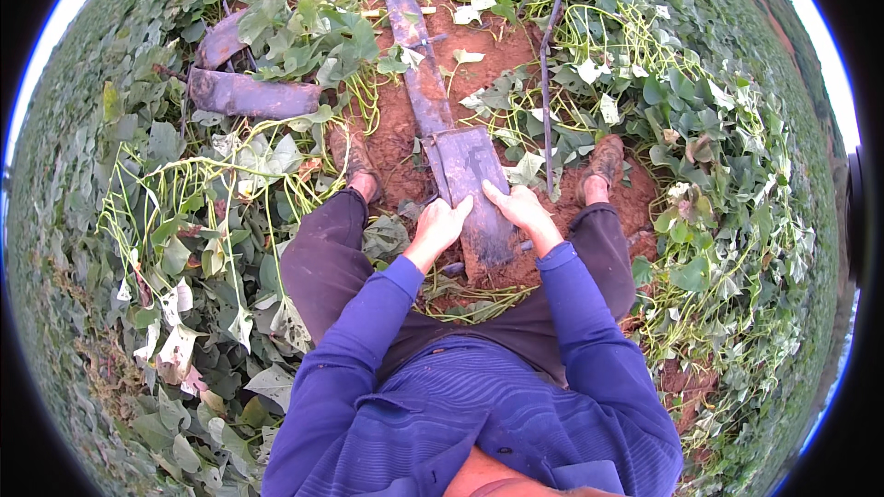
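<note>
My left hand (442, 228) and my right hand (521, 212) grip opposite sides of a dark, soil-stained flat piece (479, 161), thumbs on its upper face and most other fingers hidden. The piece lies between my legs over the lower part of a long dark strip (410, 46), which runs away from me across red soil. Small dark pegs or rods (451, 269) show near its lower end; I cannot tell how they join it.
Two curved dark pieces (253, 94) lie among sweet-potato-like leaves at upper left. A thin dark rod (549, 101) runs beside the strip on the right. Leafy vines (700, 258) surround the red soil (488, 55). My feet (600, 166) stand either side of the strip.
</note>
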Demonstrator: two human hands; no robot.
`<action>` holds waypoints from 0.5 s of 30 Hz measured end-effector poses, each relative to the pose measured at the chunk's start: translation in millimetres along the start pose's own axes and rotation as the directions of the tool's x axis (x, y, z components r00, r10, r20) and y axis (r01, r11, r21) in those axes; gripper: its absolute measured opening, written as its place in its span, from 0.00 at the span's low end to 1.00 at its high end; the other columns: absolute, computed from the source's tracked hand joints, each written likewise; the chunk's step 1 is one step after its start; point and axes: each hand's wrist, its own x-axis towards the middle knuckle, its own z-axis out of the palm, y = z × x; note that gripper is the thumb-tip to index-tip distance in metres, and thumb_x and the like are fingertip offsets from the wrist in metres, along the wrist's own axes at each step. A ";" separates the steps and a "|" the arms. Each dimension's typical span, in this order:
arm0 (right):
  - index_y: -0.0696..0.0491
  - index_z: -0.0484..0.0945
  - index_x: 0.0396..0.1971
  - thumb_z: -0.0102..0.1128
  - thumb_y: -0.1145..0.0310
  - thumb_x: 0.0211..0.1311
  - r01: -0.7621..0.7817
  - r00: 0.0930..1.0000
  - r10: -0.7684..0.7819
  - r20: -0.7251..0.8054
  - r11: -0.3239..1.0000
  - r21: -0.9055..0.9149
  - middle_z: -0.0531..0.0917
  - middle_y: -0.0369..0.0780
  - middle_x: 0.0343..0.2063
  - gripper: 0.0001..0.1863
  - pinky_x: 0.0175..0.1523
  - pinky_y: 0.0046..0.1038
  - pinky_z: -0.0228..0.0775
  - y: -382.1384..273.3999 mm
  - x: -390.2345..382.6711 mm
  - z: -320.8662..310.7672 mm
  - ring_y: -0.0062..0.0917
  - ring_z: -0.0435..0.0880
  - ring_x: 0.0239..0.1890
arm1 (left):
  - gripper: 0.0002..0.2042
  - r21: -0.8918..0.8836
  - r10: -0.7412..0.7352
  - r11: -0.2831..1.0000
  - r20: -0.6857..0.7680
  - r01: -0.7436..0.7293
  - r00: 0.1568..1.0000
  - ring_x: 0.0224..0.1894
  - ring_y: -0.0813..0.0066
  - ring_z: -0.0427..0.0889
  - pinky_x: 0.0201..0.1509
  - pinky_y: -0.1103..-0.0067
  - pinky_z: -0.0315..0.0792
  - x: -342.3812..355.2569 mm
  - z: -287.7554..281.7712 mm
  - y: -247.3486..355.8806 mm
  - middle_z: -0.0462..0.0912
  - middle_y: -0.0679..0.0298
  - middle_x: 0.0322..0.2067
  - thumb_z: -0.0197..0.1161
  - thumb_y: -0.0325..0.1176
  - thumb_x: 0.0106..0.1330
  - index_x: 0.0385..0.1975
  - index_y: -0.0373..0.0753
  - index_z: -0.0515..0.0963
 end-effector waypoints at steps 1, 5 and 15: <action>0.67 0.86 0.48 0.66 0.32 0.61 0.057 0.997 -0.056 -0.048 0.998 0.013 0.90 0.53 0.42 0.44 0.54 0.37 0.80 6.4 10.0 5.2 0.39 0.91 0.46 | 0.36 -0.004 -0.041 0.999 0.012 0.041 0.999 0.51 0.44 0.88 0.57 0.60 0.76 13.5 -2.6 1.3 0.87 0.35 0.42 0.60 0.61 0.69 0.44 0.22 0.84; 0.67 0.81 0.54 0.71 0.37 0.59 0.266 0.923 -0.249 -0.294 0.964 0.016 0.87 0.55 0.48 0.44 0.57 0.38 0.78 36.9 30.8 24.7 0.42 0.87 0.51 | 0.37 -0.147 -0.102 0.983 0.087 0.114 0.991 0.50 0.56 0.88 0.57 0.66 0.75 56.8 -11.5 -8.4 0.89 0.43 0.44 0.61 0.60 0.71 0.46 0.18 0.83; 0.71 0.64 0.69 0.76 0.41 0.56 0.230 0.906 -0.238 -0.350 0.971 -0.063 0.74 0.61 0.64 0.55 0.70 0.41 0.69 99.8 19.1 73.0 0.49 0.76 0.66 | 0.35 -0.360 -0.208 0.910 0.037 0.207 0.978 0.46 0.64 0.88 0.50 0.69 0.78 134.9 -28.6 -35.6 0.90 0.51 0.42 0.64 0.60 0.69 0.50 0.25 0.84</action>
